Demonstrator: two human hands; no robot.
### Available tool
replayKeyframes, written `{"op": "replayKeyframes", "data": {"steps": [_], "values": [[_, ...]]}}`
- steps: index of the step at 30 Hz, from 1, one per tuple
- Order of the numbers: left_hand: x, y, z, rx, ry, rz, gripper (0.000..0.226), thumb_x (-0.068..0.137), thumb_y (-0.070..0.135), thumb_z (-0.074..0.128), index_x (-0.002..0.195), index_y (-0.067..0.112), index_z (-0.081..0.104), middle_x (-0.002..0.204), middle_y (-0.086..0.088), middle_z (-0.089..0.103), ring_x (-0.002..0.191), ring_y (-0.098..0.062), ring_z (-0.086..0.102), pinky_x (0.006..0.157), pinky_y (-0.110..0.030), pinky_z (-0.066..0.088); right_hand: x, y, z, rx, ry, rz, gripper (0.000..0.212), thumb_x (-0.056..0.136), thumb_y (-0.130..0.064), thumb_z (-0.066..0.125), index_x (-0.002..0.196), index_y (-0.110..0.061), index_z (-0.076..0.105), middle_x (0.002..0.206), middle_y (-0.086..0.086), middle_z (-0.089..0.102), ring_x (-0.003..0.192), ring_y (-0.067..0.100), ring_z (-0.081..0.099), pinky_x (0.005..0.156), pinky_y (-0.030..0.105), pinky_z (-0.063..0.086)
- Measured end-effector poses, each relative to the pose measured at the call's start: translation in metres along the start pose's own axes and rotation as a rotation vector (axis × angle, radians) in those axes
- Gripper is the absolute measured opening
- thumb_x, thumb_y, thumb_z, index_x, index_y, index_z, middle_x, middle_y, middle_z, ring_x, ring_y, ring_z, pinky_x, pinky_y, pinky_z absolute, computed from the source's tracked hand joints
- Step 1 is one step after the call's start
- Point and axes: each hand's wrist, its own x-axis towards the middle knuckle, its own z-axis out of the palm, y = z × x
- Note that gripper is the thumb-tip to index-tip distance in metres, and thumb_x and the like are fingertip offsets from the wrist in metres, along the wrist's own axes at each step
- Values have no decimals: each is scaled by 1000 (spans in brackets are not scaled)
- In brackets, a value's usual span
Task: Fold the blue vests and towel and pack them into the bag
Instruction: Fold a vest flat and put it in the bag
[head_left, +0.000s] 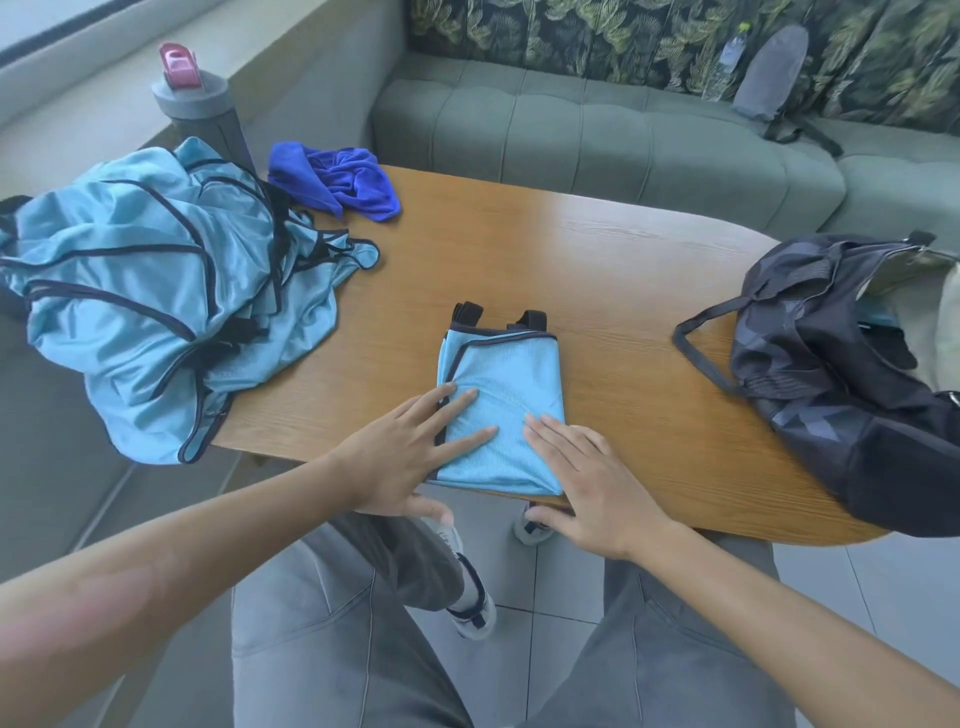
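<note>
A folded light blue vest (506, 395) with black trim lies at the near edge of the wooden table (597, 270). My left hand (410, 457) rests flat on its left side, fingers spread. Flat on the vest's near right corner lies my right hand (587, 478). A heap of unfolded light blue vests (156, 280) covers the table's left end and hangs over the edge. Behind the heap sits a crumpled dark blue towel (337, 179). At the right end stands a dark patterned bag (852, 374), its top open.
A grey bottle with a pink lid (200, 104) stands at the far left behind the heap. A green sofa (597, 135) runs behind the table, with a grey pouch (771, 73) and a plastic bottle (727, 62) on it. My grey-trousered legs are below the table edge.
</note>
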Motion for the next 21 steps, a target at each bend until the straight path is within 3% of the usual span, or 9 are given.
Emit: {"op": "replayKeyframes", "data": {"steps": [2,4,7,11,14,16,18,21], "values": [[-6,12,5,54,39,8,101,90,76,47,164,27,1,167,-27,11,152,-45,15,124,-52,23,-9,-2,6,28,76,-26,80,91,-37,69,158,-16,31,167,-5,23,155,11,16,121,41,25],[-10,23,8,82,77,10,100,86,47,66,164,27,8,163,-27,22,147,-45,26,120,-51,32,-16,-5,9,79,159,-28,79,81,-13,77,152,-17,43,162,-7,35,151,10,27,118,39,30],[-13,27,4,51,105,25,90,81,23,61,162,28,21,161,-21,32,142,-41,35,115,-48,38,-20,-7,10,203,281,-13,64,80,-3,79,139,-19,60,150,-10,52,143,7,42,113,39,36],[-9,22,-8,-220,189,-55,68,88,14,47,154,27,39,154,-4,48,139,-28,41,113,-42,40,-16,-14,-9,529,286,242,46,87,-9,78,128,-27,67,128,-15,65,121,1,55,104,33,46],[1,24,-13,-599,311,-276,33,102,44,40,126,25,54,108,1,67,108,-19,55,93,-43,48,2,-25,-29,734,334,433,24,94,-26,70,118,-28,63,106,-11,71,94,0,64,81,21,52],[13,24,-17,-807,400,-490,38,102,55,37,109,22,55,80,3,58,79,-17,55,74,-45,49,20,-26,-34,881,416,572,19,97,-30,67,113,-23,60,102,-9,73,90,1,67,79,24,53],[26,22,-16,-906,475,-640,30,103,48,46,103,21,59,65,5,53,59,-13,49,59,-39,44,38,-22,-30,927,448,659,18,99,-33,64,112,-22,58,101,-9,73,93,6,68,80,31,55],[42,19,-14,-912,485,-777,30,104,41,53,87,17,58,57,4,50,51,-13,44,52,-36,34,60,-15,-26,783,426,723,16,102,-34,56,103,-18,56,85,-6,64,79,15,60,66,33,45]]}}
